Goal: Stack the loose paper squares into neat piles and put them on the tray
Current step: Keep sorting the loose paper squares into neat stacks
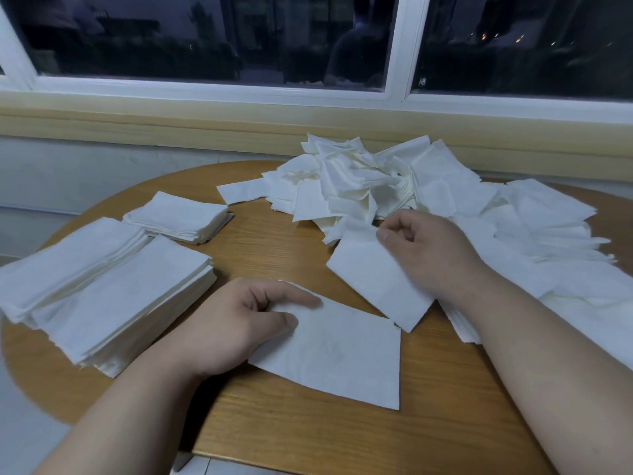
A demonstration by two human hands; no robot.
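The left hand (239,323) pinched the edge of a sheet (335,358) lying flat on the wooden surface (308,440); the right hand (428,248) pinched a corner of a second sheet (373,282). Beyond the right hand lay the loose heap (359,180); left of the left hand sat neat piles (113,299), a smaller pile (178,216) behind them

This looks like a room in a home: a small round wooden tabletop (308,426) lies under the left hand (239,323) and the right hand (424,248). Beyond both hands it stands against a pale wall (102,173), below a cream sill (205,111) and a white-framed window (397,46). Outside the glass, far beyond the right hand, it is dark, with a few small lights (484,36).
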